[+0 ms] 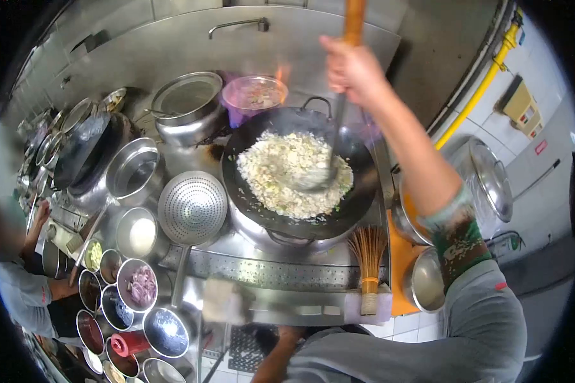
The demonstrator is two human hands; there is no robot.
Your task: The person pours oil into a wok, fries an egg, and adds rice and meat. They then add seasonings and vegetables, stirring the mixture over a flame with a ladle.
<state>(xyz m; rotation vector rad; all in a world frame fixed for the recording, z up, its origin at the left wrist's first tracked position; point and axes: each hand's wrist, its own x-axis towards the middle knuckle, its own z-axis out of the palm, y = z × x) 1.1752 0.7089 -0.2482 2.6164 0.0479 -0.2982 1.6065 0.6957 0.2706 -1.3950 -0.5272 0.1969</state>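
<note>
My right hand point(354, 70) is closed around the upright handle of a wok ladle point(316, 179). The ladle's dark bowl is blurred and lies in a heap of fried rice point(281, 163) with bits of green. A black wok point(358, 150) on the stove holds the rice, with a loop handle at its back and front. Low in the view, at the counter's front edge, my left hand point(291, 333) shows only in part. Its fingers are hidden. A pale folded cloth point(222, 300), blurred, lies to the left of that hand.
Flame rises behind the wok beside a colander point(254, 92) of food. A perforated skimmer point(193, 207) rests to the left. A bamboo brush point(368, 268) stands at right. Ingredient bowls, including chopped onion point(142, 285), crowd the left, where a co-worker's arm point(64, 288) reaches in.
</note>
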